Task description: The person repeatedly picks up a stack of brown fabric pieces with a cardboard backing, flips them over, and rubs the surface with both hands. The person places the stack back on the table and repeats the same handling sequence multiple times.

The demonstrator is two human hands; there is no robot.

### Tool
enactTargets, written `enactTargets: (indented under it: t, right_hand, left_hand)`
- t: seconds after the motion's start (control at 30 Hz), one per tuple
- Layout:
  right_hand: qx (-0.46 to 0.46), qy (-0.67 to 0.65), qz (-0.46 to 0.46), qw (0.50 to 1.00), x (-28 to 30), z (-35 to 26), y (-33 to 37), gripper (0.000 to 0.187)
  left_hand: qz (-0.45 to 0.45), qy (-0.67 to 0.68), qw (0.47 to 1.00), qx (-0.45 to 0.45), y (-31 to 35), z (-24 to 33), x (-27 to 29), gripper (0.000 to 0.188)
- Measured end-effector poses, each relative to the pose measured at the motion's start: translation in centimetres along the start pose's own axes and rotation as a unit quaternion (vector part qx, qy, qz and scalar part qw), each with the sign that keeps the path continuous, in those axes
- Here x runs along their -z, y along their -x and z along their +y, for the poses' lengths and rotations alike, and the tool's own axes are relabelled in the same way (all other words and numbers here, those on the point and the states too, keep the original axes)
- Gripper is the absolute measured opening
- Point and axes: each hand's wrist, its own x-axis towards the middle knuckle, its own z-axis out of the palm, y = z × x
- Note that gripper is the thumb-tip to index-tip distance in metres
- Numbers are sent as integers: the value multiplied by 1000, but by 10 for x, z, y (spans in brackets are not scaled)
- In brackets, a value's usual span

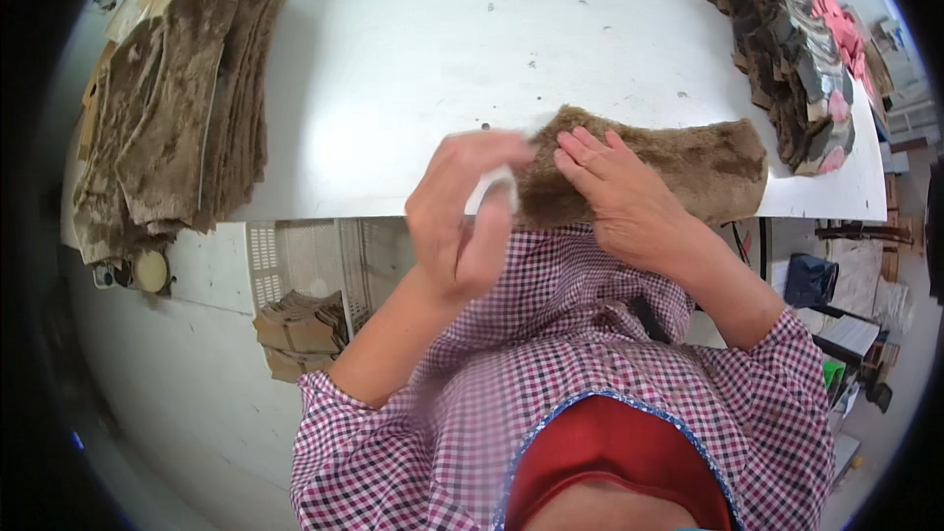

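A brown piece of fur fabric lies lengthwise along the near edge of the white table, its pile facing up. My right hand rests flat on its left half, fingers stretched out. Beside the fabric's left end is my left hand, slightly blurred. Its fingers curve forward with the thumb held apart, and nothing shows between them. Whether its fingertips touch the fabric I cannot tell.
Brown fur pieces are stacked at the table's left end. A row of bundled fur pieces with grey backing lies at the right, next to pink material. Below the table, brown cut pieces sit near a pale plastic crate.
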Motion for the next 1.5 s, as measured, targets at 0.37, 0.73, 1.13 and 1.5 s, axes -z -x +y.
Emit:
enactTargets:
  t: [0.37,0.73,1.13,1.5]
  right_hand:
    - [-37,49,122,991,0,37,60,48]
    - [-414,-467,398,672,46,117,163,39]
    - [-321,-102,323,884,36,150,129,18]
    - [-343,-29,292,892,7,168,136,14]
  left_hand:
    - [-168,40,936,308,-24,-36,-91,26]
    - [-380,-169,901,122,-17,-18,-91,40]
    - [-506,-394,765,-50,-16,-8,-99,66]
    - [-519,-408,750,-48,-14,-5,-106,72]
